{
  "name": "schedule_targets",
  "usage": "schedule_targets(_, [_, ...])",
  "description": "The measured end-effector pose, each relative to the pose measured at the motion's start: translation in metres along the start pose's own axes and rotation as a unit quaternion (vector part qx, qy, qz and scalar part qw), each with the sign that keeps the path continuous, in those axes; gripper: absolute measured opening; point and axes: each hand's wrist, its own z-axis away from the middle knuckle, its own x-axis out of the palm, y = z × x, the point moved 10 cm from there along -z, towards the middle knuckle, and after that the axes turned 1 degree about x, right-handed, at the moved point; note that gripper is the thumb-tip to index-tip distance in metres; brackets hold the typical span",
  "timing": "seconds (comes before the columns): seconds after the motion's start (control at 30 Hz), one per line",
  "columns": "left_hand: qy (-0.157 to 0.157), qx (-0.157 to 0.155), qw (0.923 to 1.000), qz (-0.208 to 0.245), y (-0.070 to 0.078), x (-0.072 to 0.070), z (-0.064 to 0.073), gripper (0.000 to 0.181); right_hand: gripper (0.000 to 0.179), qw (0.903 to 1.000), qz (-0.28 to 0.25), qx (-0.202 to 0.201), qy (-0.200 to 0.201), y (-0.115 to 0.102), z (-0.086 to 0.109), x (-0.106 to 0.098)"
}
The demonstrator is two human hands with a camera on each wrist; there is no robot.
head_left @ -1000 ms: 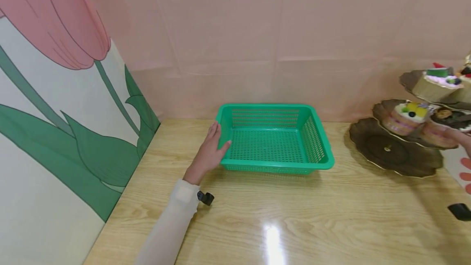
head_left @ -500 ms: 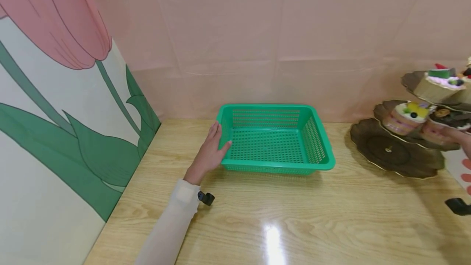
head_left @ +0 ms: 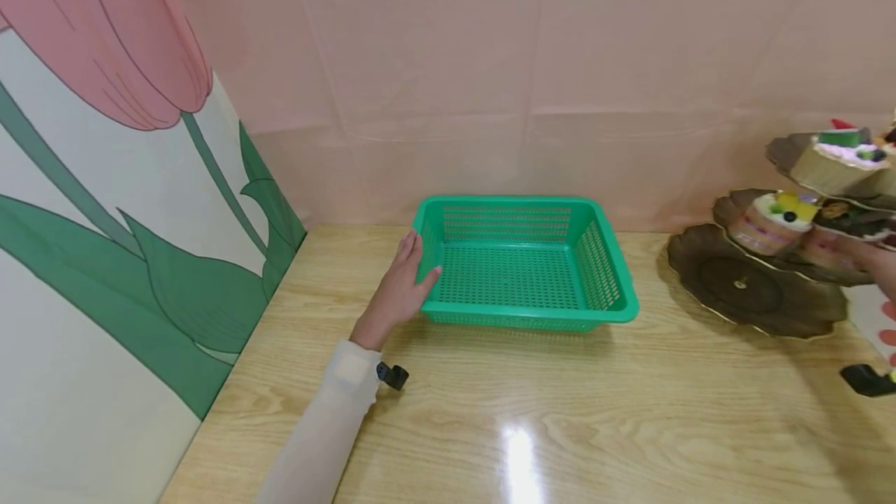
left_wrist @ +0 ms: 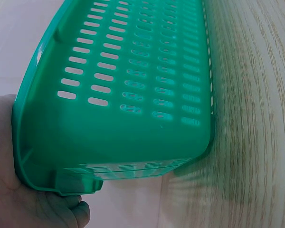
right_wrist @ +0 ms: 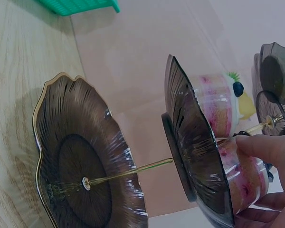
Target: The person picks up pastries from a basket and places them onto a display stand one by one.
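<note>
My left hand (head_left: 397, 290) holds the left rim of a green plastic basket (head_left: 528, 316), its thumb over the inner side. Fingers show at the outer side of the basket wall (left_wrist: 42, 137) in the left wrist view. At far right, my right hand (right_wrist: 275, 175) grips a layered cake cup (right_wrist: 244, 183) on the middle tier of a dark, gold-edged tiered stand (head_left: 742, 286). The thumb lies at the cup's top and fingers wrap its side. Beside it sits another cake cup (right_wrist: 213, 102) with fruit on top. In the head view, the frame edge cuts off most of this hand.
On the upper tier stands a pale cake cup (head_left: 829, 166) with purple-white topping, others partly out of frame. The stand's bottom plate (right_wrist: 85, 142) bears nothing. A wood-grain table (head_left: 434, 426) meets a pink cloth backdrop (head_left: 420, 61) and a tulip-printed panel (head_left: 140, 294).
My right hand has shifted slightly at the chocolate-topped cake cup, its wrist camera edging left and up. My left hand and the basket stay put.
</note>
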Motion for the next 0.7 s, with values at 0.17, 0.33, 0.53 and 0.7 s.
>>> schedule_targets(0.17, [-0.003,-0.001,1.0,0.0,0.0,0.0,0.0,0.078,0.034,0.9993,-0.022,0.018,0.024,-0.006,0.007,0.0])
schedule_targets(0.33, [-0.007,-0.003,1.0,-0.006,0.001,0.004,-0.002,0.077,0.035,0.9981,-0.051,0.034,0.002,0.0,0.008,0.001])
schedule_targets(0.53, [-0.009,-0.002,1.0,0.002,0.004,0.009,-0.005,0.077,0.032,0.9981,-0.061,-0.005,-0.011,0.017,0.009,-0.002])
schedule_targets(0.7, [-0.006,-0.001,1.0,0.001,0.003,0.009,-0.003,0.078,0.073,0.9916,0.059,-0.088,0.074,-0.071,0.084,0.002])
